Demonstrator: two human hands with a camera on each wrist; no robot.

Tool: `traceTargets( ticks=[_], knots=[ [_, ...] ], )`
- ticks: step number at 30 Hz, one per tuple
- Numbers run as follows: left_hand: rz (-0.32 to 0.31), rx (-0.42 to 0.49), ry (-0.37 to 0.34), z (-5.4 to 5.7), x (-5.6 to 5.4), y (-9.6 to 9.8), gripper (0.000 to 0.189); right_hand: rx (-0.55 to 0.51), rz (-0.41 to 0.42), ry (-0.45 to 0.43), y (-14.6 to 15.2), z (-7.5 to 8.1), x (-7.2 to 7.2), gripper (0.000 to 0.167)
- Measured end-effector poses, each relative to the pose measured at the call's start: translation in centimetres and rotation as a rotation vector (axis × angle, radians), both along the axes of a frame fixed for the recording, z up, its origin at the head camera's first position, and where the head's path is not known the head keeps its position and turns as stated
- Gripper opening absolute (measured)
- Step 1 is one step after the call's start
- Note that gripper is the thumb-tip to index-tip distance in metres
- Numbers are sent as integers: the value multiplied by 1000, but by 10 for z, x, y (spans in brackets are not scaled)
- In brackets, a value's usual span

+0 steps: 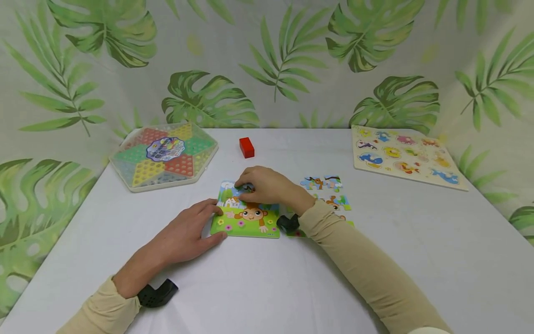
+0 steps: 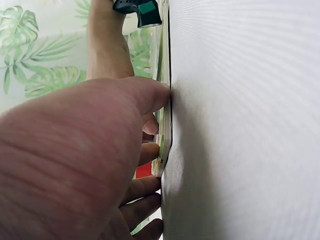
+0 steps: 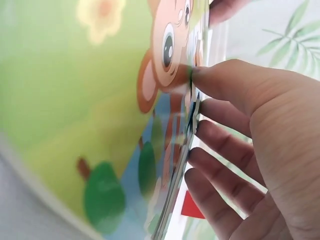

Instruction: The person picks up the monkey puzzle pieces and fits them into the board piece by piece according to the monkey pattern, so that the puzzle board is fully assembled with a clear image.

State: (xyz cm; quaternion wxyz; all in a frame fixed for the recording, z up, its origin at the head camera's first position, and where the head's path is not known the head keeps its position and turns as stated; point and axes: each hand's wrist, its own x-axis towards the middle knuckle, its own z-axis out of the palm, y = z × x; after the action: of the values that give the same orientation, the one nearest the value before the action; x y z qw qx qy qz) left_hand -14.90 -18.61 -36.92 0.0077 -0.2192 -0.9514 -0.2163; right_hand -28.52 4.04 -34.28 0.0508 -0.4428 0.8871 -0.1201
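A jigsaw puzzle board (image 1: 246, 227) with a monkey on green grass lies flat on the white table. My left hand (image 1: 187, 232) rests at its left edge, thumb by the near corner and fingers farther up. Over the board's far part, my right hand (image 1: 267, 185) pinches a small puzzle piece (image 1: 248, 187) between thumb and fingers, close over the picture; the hand hides much of the piece. In the right wrist view the thumb (image 3: 215, 82) meets the board beside the monkey's face. Several loose puzzle pieces (image 1: 320, 183) lie right of the board, partly behind my right forearm.
A red block (image 1: 246, 147) stands beyond the board. At the back left lies a hexagonal Chinese checkers box (image 1: 139, 185) with a clear cover. A wooden animal puzzle (image 1: 392, 152) lies at the back right. A leaf-patterned curtain (image 1: 292, 65) borders the table.
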Motion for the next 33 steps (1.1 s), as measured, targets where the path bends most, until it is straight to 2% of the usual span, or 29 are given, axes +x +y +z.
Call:
traceTargets(
  ticks=[5,10,17,23,33],
  knots=[
    [-3,-5,-6,0,1,0,45,58,-3,13,-5,0,1,36],
    [-6,-14,-6,1,1,0,47,87,-35,-14,-9,2,3,40],
    [2,-21,-20,2,1,-1,48,95,-16,-46,-12,7,2,40],
    [-16,-11,9,1,0,-2,45,98,31,-42,-13,7,0,41],
    [-42,-4,32,0,1,-1,41,70,17,-60,-7,3,-3,43]
  ],
)
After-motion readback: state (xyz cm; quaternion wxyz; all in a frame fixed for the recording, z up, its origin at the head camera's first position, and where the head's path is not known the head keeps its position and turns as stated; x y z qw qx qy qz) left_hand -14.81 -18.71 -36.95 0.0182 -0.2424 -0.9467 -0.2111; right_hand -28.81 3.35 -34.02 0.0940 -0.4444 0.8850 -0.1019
